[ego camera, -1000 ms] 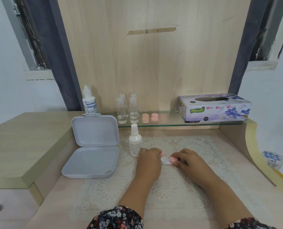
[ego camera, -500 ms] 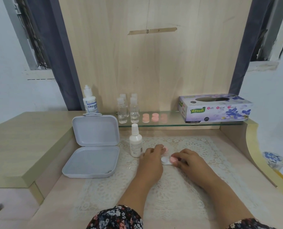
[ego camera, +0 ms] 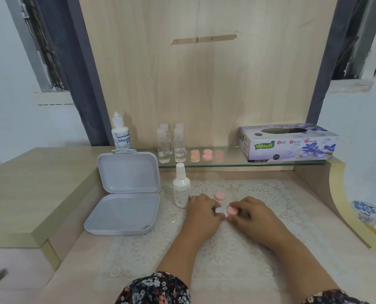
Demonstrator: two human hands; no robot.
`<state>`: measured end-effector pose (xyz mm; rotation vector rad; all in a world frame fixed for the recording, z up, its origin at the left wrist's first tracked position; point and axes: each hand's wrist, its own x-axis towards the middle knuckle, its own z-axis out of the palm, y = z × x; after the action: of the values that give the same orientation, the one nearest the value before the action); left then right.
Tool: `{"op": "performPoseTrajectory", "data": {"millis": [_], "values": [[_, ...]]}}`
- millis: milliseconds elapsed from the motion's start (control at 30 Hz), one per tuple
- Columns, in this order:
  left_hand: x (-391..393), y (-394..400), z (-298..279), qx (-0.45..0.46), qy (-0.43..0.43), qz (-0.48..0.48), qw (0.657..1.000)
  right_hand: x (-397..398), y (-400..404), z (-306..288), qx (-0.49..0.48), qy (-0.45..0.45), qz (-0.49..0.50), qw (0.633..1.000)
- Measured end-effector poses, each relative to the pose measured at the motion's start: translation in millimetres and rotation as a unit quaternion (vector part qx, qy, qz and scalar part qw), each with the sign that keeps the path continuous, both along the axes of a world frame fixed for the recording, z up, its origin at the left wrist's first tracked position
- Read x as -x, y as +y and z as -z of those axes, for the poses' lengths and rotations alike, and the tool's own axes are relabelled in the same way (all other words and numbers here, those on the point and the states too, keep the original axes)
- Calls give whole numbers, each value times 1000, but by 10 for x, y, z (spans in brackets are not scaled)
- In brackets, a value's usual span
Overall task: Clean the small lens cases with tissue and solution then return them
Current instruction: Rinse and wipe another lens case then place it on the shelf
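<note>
In the left middle of the frame, the grey box (ego camera: 125, 194) lies open. Just right of it stands the white bottle (ego camera: 181, 186). A pink cap (ego camera: 220, 196) now lies alone on the lace mat (ego camera: 248, 249); a moment ago the left hand (ego camera: 201, 213) covered that spot. So one cap looks to be off. The left hand curls round the white lens case (ego camera: 220, 211) in the middle. The right hand (ego camera: 251, 213) pinches the other pink cap (ego camera: 232, 211), likely to twist it off next.
</note>
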<state>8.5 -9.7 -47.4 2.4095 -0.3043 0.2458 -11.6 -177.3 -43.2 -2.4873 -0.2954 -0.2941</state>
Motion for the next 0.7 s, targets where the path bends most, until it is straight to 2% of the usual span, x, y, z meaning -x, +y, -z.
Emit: {"op": "performPoseTrajectory", "data": {"millis": [267, 700], "values": [[12, -5, -8, 6, -19, 0, 1000, -40, 41, -14, 27, -28, 18, 999], [-15, -3, 10, -12, -21, 10, 1000, -85, 79, 5, -15, -1, 14, 1000]]}}
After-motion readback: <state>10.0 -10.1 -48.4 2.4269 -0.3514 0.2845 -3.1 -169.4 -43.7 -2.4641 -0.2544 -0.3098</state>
